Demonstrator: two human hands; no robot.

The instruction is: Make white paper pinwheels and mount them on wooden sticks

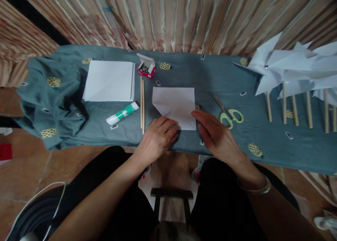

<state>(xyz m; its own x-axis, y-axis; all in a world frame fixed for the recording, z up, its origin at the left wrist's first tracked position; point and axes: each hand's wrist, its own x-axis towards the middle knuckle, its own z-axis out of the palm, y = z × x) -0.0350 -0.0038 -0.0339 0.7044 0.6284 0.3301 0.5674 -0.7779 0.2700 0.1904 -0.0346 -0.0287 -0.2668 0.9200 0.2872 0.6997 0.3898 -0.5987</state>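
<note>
A white square sheet of paper (181, 102) with crease lines lies on the cloth in front of me. Its lower-left corner is turned inward toward the middle. My left hand (161, 134) has its fingers curled together over that corner, pressing on the paper. At the right edge of the sheet, my right hand (214, 130) lies with fingers stretched out, the fingertips touching the paper. Green-handled scissors (226, 112) rest just beyond the right hand. Left of the sheet are thin wooden sticks (143, 105) and a glue stick (123, 114).
A stack of white paper (109, 81) lies at the left, beside a small open red box (146, 68) of metal pins or clips. Several paper pinwheels (273, 65) on sticks lie at the right. The green tablecloth (184, 70) is bunched up on the left; a pleated curtain (179, 19) hangs behind.
</note>
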